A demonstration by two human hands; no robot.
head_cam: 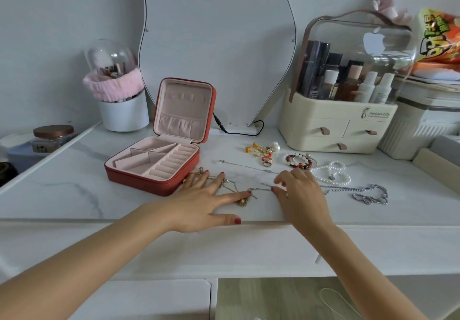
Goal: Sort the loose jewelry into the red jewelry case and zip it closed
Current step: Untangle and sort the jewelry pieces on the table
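Observation:
The red jewelry case (139, 179) lies open on the white marble tabletop, its pink compartments bare and its lid upright. My left hand (206, 201) rests flat, fingers spread, over a tangle of thin gold and silver chains (234, 188) with a gold pendant (242, 202) just right of the case. My right hand (301, 193) hovers palm down, fingers curled, touching a thin silver chain (261, 189). Farther right lie a pearl strand (331, 174), a chunky silver chain (368, 195), a red and white bead bracelet (298, 161) and a cluster of gold rings and earrings (263, 151).
A curvy mirror (216, 46) stands at the back with a black cable (239, 130). A cream cosmetics organiser (331, 130) with bottles is at the back right, a white brush pot (122, 113) with a pink headband at the back left. The table's front edge (149, 221) runs under my wrists.

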